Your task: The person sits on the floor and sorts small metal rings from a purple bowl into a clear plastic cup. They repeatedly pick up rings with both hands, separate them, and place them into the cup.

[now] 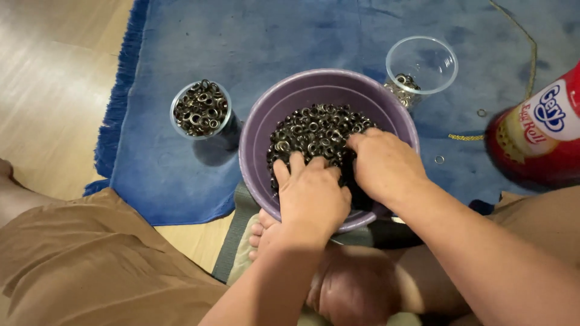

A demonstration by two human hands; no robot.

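On a blue fringed rug (290, 36) over pale wooden floor (54, 72), at centre: purple plastic bowl (261, 130), heaped with small dark metal eyelets (311, 130), wedged against bare feet (261, 232), seemingly to keep it from sliding. Left hand (311, 196) at 6 o'clock of the bowl, palm down, fingers (296, 164) slightly spread and pushed into the pile. Right hand (383, 166) at 4 o'clock, fingers curled down and buried among the rings; whether pinching any single piece, cannot tell. Both wrists resting over the near rim, likely for steadiness while sifting.

At 10 o'clock of the bowl, just beside it: clear plastic cup (202, 110), brim-full of the same eyelets. At 1 o'clock, touching or almost touching the bowl's rim: second clear cup (421, 64), holding only a shallow layer at its bottom. Both within easy reach of the hands.

At 3 o'clock, well apart: red cylindrical tin (534, 136), blurred, lying tilted at the picture's edge. Between tin and bowl: two loose rings (439, 159) on the rug, and a thin yellow cord (465, 137) trailing off toward 1 o'clock. Brown shorts (90, 265) over folded knees at lower left and right.
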